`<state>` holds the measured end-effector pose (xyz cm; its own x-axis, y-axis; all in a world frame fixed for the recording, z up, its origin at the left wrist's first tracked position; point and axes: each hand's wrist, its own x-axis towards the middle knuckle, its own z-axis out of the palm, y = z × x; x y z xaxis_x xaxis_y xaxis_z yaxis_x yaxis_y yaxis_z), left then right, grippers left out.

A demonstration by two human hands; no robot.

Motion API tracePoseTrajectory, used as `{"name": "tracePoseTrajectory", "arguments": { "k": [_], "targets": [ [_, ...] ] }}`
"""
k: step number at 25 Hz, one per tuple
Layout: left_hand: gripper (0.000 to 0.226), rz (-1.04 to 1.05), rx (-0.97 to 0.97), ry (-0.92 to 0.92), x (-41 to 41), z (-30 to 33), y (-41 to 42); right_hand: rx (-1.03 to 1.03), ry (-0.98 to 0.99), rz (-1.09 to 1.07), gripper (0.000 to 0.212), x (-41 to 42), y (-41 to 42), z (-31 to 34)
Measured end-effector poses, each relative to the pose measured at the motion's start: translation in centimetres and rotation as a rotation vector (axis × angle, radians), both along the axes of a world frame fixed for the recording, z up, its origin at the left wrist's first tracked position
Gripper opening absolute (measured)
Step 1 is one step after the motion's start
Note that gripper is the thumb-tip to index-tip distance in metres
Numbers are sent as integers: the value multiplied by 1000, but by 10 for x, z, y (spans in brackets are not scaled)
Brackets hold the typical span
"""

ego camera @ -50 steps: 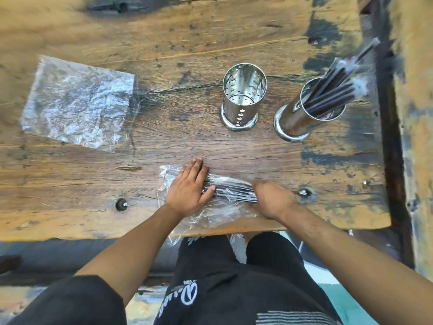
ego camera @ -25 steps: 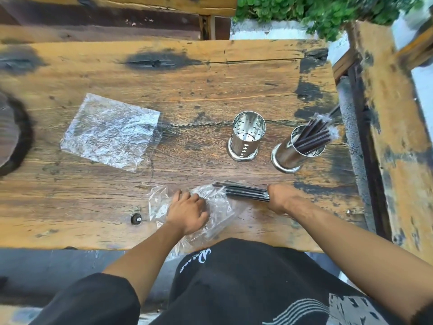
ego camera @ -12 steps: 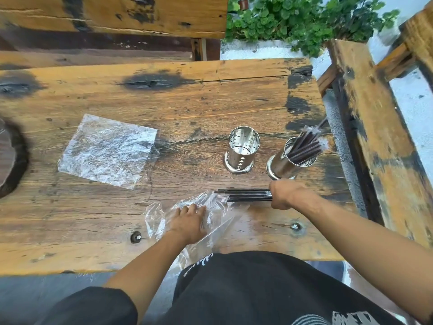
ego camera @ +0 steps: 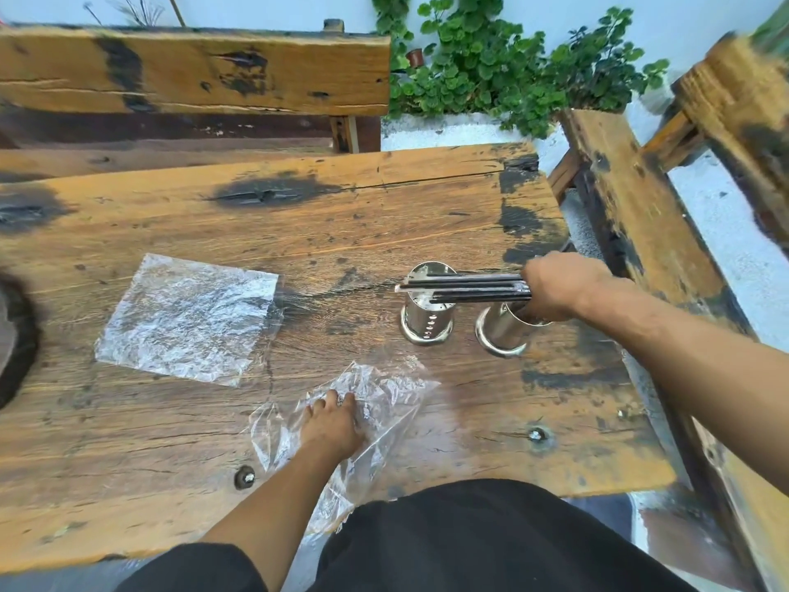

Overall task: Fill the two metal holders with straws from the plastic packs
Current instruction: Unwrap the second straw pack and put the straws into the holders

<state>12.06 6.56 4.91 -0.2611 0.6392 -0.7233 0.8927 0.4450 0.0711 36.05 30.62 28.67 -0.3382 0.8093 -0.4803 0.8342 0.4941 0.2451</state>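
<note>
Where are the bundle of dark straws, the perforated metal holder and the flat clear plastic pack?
Bundle of dark straws (ego camera: 463, 287), head view, mid-length.
Perforated metal holder (ego camera: 426, 323), head view, side wall.
Flat clear plastic pack (ego camera: 188, 318), head view, centre.

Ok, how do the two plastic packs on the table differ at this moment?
The far plastic pack lies flat and spread as a rough rectangle; the near plastic pack is crumpled and bunched. No hand touches the far pack, while the left hand rests on the near one. The far pack sits wholly on the table; the near pack hangs over its front edge. Both are clear plastic with no straws visible inside.
</note>
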Motion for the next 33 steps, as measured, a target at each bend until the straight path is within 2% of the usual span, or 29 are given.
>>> {"name": "tracePoseTrajectory", "arguments": {
  "k": [6,16,24,33],
  "targets": [
    [66,54,-7,-22,-2,-2,6,93,-143,39,21,-12,20,17],
    [69,55,33,-21,-1,-5,4,232,-276,392,30,-62,16,-6],
    [72,72,30,-14,0,-10,4,298,-309,424,30,-78,31,24],
    [75,66,32,-49,-3,-8,3,233,-351,514,22,-91,8,-12]
  ]
}}
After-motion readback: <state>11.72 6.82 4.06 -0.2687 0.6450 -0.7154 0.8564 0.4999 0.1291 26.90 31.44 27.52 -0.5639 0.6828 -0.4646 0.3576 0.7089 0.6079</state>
